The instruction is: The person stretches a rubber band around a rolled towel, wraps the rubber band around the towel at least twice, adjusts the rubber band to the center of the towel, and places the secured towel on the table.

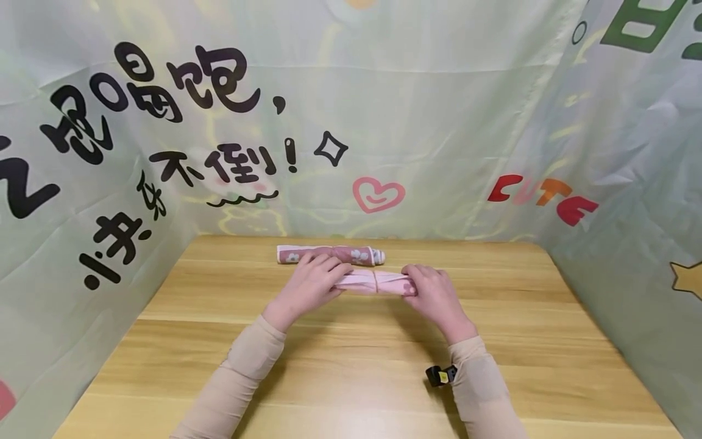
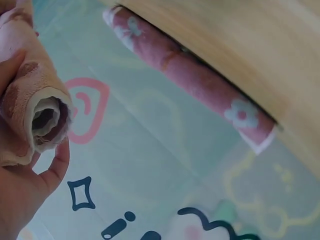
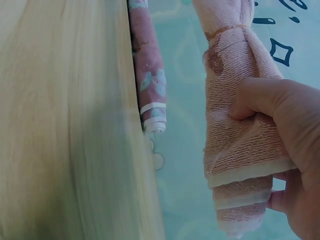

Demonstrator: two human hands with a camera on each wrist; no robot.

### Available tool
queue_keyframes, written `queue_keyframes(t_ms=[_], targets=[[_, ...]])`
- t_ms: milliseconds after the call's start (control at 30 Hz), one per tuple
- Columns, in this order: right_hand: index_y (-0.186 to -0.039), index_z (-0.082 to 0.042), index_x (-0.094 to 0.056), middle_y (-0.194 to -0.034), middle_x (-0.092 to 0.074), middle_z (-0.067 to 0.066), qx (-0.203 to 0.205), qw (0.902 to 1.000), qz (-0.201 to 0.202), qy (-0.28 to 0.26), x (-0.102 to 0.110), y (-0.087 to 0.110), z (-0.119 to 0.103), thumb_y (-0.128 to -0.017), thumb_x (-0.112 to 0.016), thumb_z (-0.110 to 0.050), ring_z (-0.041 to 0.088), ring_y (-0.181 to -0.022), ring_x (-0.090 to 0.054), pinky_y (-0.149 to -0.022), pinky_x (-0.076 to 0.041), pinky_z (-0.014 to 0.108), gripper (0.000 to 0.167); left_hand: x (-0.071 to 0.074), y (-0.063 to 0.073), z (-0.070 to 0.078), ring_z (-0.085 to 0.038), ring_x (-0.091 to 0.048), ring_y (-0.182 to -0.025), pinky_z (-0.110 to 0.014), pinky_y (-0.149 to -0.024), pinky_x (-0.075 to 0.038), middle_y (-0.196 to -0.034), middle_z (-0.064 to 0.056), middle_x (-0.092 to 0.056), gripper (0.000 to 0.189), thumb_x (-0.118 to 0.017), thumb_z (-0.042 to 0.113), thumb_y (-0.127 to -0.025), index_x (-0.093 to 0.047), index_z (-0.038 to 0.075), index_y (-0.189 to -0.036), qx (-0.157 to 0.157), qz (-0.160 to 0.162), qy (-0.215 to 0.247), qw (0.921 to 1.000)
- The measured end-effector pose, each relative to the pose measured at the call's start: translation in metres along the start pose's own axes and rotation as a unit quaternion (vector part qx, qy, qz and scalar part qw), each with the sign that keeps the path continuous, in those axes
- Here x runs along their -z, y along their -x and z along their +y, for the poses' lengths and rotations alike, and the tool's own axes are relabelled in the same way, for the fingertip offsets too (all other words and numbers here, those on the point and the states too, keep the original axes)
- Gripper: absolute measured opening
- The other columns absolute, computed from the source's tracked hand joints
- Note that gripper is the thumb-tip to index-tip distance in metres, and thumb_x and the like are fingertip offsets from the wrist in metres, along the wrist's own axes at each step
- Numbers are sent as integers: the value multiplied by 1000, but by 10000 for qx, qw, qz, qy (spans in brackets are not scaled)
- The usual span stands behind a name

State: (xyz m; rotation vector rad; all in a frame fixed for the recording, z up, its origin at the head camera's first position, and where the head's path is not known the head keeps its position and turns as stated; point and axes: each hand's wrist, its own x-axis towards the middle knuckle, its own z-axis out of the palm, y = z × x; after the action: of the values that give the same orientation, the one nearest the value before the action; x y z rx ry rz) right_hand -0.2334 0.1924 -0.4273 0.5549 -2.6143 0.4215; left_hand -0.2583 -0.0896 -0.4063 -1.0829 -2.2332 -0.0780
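Note:
A light pink rolled towel (image 1: pixel 362 281) is held level between both hands above the wooden table, with a thin band around its middle. My left hand (image 1: pixel 317 279) grips its left end; in the left wrist view the spiral end of the rolled towel (image 2: pixel 50 117) shows beside the thumb. The right hand (image 1: pixel 436 299) grips the other end, its thumb pressing the terry cloth in the right wrist view, where the band (image 3: pixel 225 31) cinches the roll. Just behind lies a darker pink rolled towel (image 1: pixel 329 255) with pale flowers, touched by neither hand.
The wooden table (image 1: pixel 356 372) reaches back to a printed fabric backdrop (image 1: pixel 439 122), with fabric also hanging at both sides. A black strap-like device (image 1: pixel 440 376) sits at the right wrist.

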Motion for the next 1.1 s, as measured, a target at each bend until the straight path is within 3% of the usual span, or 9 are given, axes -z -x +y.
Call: queue_keyframes(t_ms=[367,667,867,1100], targets=[[-107,-13,-62,-106,-71,9,300,9987,-139,391,3,-15,-18,-75,-78,-18,32,-97,-67,-86,-50,53,36,4,15,-20,-22,-65,-93,-43,-79,-50,-95,2,-69,36,-78,31,-76,-64,18,-106,-354,340,-479,9976],[-101,-16,-58,-98,-69,5,453,9963,-518,512,-8,-36,-40,-79,-72,-19,30,-98,-66,-86,-49,53,26,10,32,-45,-23,-65,-93,-43,-77,-48,-98,0,-69,36,-77,28,-75,-62,16,-106,-339,122,-509,9981],[-109,-16,-59,-102,-70,5,514,9927,-768,770,-22,-49,-51,-81,-75,-27,28,-96,-67,-87,-49,50,34,8,40,-62,-24,-64,-88,-43,-74,-47,-100,-1,-69,40,-79,29,-72,-62,15,-106,-423,59,-574,9974],[-113,-14,-60,-109,-70,5,486,9916,-904,789,-38,-60,-59,-82,-74,-28,28,-97,-67,-84,-48,52,37,2,49,-76,-25,-63,-89,-43,-75,-48,-101,-2,-68,41,-79,33,-75,-61,15,-108,-387,-355,-700,9962]])
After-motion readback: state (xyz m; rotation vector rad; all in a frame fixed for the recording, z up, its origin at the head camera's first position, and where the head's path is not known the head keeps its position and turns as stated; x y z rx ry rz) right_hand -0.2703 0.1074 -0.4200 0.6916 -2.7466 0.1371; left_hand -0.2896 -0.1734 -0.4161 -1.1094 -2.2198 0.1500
